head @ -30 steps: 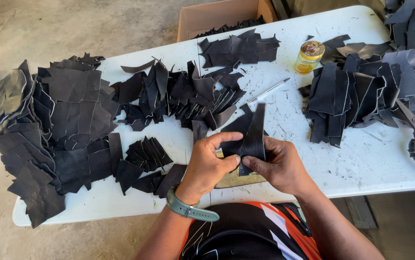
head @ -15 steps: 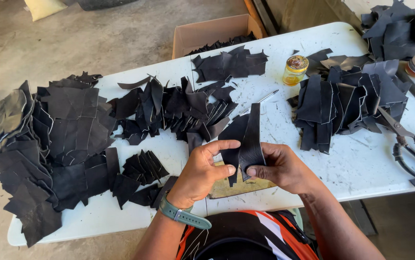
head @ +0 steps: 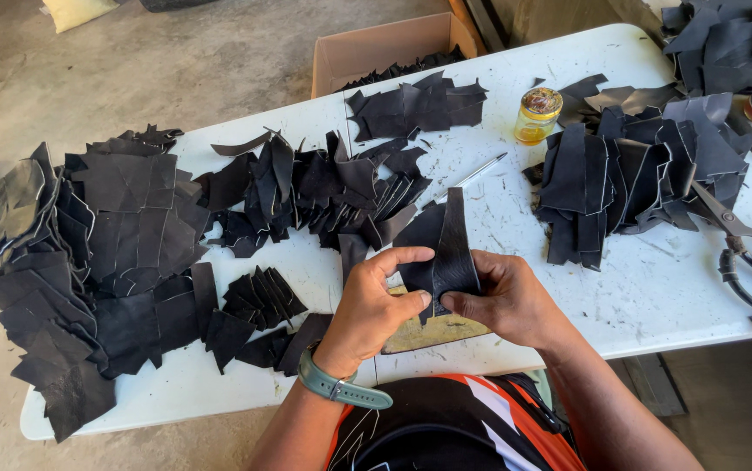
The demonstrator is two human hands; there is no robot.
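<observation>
Hands pinch black leather piece
Left hand and right hand both grip it tight above white desk, glue jar beyond

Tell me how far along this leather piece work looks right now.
Looks done: black cut pieces lie fanned in rows at table centre and stacked at the right. In hand: the left hand and right hand pinch one black leather piece together. Possibly left: the big pile at the left; I cannot tell whether it is finished.
</observation>
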